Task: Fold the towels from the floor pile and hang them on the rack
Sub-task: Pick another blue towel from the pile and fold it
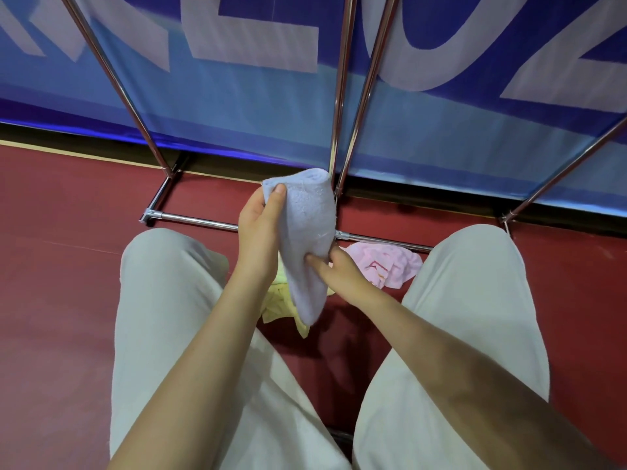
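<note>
A pale lavender towel [310, 228] hangs in the air between my knees. My left hand [259, 228] grips its upper left corner, thumb on top. My right hand [334, 268] pinches the towel lower down at its right edge. Below the towel a yellow towel [280, 305] lies crumpled on the floor, mostly hidden behind my hands. A pink towel [386, 266] lies on the floor to the right, by my right knee. The chrome rack [342, 96] rises in front of me, its bottom bar [196, 220] running across the floor.
My knees in light trousers [159, 283] flank the towels on both sides. A blue banner with large pale letters [237, 96] stands behind the rack. The floor [61, 232] is dark red.
</note>
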The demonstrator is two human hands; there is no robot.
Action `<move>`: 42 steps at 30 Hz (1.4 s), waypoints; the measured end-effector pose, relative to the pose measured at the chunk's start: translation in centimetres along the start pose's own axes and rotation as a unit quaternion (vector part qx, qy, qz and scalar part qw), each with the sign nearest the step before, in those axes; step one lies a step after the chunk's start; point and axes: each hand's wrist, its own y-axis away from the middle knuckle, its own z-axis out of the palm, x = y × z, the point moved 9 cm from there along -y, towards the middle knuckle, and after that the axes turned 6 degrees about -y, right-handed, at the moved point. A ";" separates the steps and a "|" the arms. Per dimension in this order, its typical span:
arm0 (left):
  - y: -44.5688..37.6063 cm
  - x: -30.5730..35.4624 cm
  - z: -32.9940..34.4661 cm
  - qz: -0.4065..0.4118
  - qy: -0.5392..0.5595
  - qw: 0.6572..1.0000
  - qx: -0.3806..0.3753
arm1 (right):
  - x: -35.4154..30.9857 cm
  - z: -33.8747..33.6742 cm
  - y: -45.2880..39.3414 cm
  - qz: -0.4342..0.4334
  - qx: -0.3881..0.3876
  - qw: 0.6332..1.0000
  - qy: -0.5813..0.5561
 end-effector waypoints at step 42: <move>-10.3 26.4 32.1 0.030 -0.393 0.868 -0.303 | -42.0 -43.6 5.8 -0.157 0.198 0.965 0.067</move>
